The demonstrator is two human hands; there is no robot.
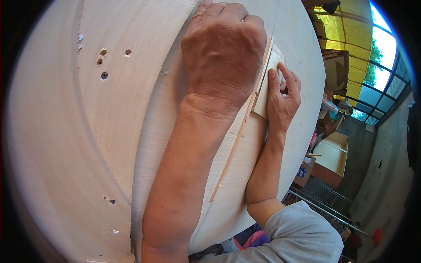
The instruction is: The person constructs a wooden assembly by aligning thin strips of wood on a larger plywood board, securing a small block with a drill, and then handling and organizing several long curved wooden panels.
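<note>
Left hand [221, 52] lies knuckles-up at about 12 o'clock in the frame, pressed down on the big pale wooden panel [87, 144]. Fingers curl over the far side, so what sits under the palm is hidden. Can't tell whether it grips anything or just bears down flat.

Right hand [283, 98] is at about 2 o'clock, just beside the left. Fingers are flat and spread, not closed around anything, pressing on a small rectangular wood block [262, 103]. The block's near corner shows between the two hands; its top edge peeks out at the left hand's knuckle side.

A thin wood strip [232, 151] runs diagonally from under the left hand down toward 6 o'clock, lying on the panel. The block butts against the strip's right side, touching.

The panel has a raised curved step [140, 131] running 12 to 7 o'clock, with a few small screw holes [104, 75] at 10 o'clock and two more near 7 o'clock.

A grey sleeve [298, 232] covers the right upper arm at 5 o'clock.

Background at 3 o'clock: open wooden box [331, 153], yellow tarp [346, 26], window frames [386, 79].
</note>
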